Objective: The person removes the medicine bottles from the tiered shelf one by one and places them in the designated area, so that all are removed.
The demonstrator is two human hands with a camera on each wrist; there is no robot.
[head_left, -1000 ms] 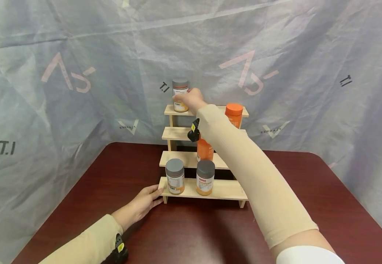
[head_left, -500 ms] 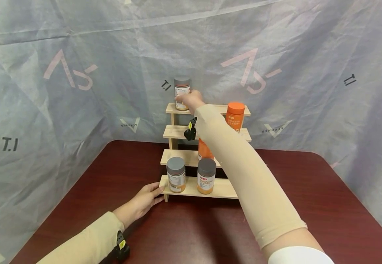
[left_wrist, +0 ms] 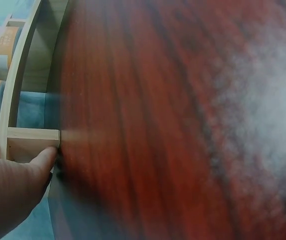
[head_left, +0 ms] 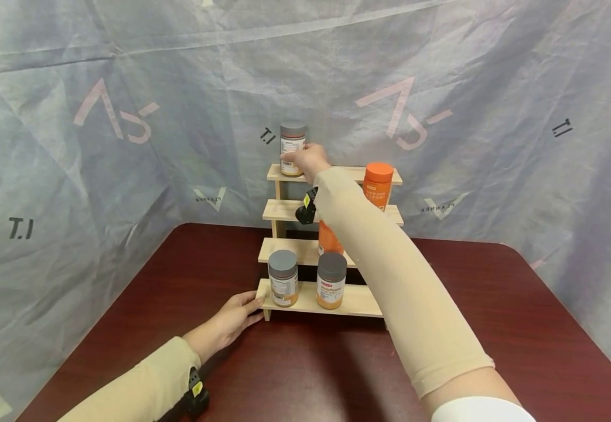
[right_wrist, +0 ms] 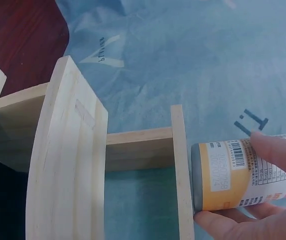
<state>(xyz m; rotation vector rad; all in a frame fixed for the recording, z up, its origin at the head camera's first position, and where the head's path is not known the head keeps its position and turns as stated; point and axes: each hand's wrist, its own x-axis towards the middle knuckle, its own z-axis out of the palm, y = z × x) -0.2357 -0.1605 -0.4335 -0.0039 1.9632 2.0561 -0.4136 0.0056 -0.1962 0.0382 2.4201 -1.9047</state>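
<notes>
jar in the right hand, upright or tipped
Upright: in the head view, the jar has its grey lid on top and base down at the top shelf.

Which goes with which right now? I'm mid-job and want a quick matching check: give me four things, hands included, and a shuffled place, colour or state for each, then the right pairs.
Things:
1. Left hand
2. Table
3. Right hand
4. Rightmost container

Place, colour or state:
A. Orange, lid and body
B. Holds a jar at the left end of the top shelf
C. Dark red
D. Grips the left end of the bottom shelf

Right pairs: 1-D, 2-C, 3-B, 4-A
</notes>
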